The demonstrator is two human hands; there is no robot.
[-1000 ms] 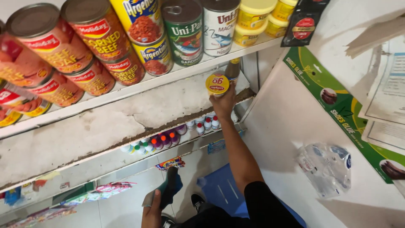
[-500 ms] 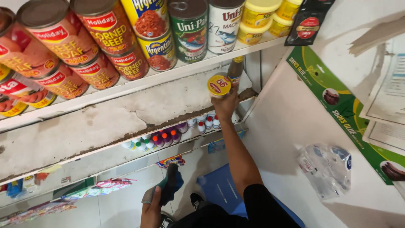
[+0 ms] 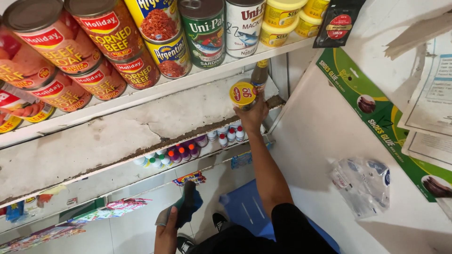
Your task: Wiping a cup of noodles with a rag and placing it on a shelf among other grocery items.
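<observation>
White shelving (image 3: 141, 101) fills our view. Our right hand (image 3: 252, 115) has moved slightly left since before, fingers still wrapped round a small yellow-lidded jar (image 3: 242, 94) on the cracked middle shelf. Our left hand (image 3: 167, 230) grips a dark cloth (image 3: 188, 204) low down. Red-labelled tins (image 3: 75, 51) stand far left; a green card strip (image 3: 376, 122) hangs right.

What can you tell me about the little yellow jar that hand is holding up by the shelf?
The jar is small and round, with a yellow lid bearing a red label, and the lid faces the camera. Its body is mostly hidden behind the lid and fingers, so its contents cannot be told. The right hand grips it from below, fingers wrapped around its side. It sits at the right end of the worn, chipped shelf, just under the shelf of cans, beside a brown bottle.
</observation>
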